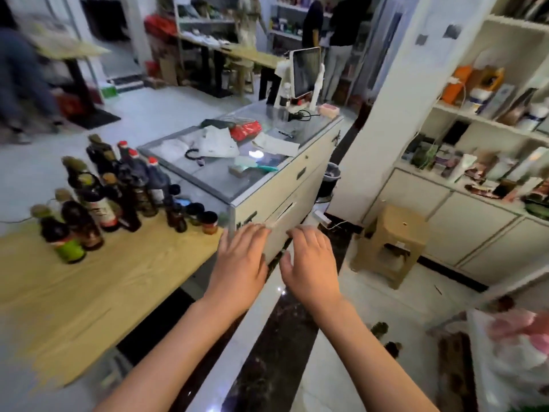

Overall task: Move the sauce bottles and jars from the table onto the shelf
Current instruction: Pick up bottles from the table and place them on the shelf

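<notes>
Our left hand (241,257) and right hand (310,264) were both wide open and held nothing, the bottles (101,191) and jars (202,218) all stood on the table (104,292), so we guessed picking one up came next.

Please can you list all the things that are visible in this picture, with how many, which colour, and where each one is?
sauce bottles: about a dozen, dark glass with red or brownish caps, far left part of the wooden table
small jars: about three, dark lids, table's far right corner
wooden table: one, light wood, left
glass-topped counter: one, white, centre, with papers and a red bag
screen: one, white frame, counter's far end
shelf unit: one, white, right, with mixed goods
stool: one, tan, on the floor before the shelf unit
left hand: open, holds nothing
right hand: open, holds nothing
</notes>
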The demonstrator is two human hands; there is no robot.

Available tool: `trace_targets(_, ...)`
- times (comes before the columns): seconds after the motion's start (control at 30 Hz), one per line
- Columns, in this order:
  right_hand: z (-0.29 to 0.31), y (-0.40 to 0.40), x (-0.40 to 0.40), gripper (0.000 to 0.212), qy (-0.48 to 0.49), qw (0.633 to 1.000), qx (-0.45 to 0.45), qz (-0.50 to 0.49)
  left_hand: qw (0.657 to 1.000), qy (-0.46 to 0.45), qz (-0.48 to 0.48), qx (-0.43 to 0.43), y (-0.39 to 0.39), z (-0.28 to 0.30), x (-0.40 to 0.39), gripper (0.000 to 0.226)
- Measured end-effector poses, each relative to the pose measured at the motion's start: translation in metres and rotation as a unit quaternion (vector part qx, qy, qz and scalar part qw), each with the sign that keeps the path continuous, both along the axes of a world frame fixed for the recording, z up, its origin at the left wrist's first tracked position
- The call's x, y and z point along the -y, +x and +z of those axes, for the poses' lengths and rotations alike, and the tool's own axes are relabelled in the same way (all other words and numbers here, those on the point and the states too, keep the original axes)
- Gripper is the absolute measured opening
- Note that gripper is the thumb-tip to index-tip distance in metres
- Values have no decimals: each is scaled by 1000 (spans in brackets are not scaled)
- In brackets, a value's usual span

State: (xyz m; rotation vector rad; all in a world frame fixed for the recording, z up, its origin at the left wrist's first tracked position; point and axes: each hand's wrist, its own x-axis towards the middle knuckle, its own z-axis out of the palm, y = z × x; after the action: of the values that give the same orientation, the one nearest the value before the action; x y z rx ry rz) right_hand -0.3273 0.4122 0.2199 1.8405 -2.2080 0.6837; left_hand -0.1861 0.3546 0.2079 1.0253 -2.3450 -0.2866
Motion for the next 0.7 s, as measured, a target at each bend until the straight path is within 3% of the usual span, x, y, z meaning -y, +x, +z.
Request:
trace_targets(0.3,-33,106,108,36,49,995,28,85,992,77,102,21,116,-37,76,58)
trace_targets(0.7,-104,116,233,39,159,973,110,129,969,165,183,20,134,-85,167,50)
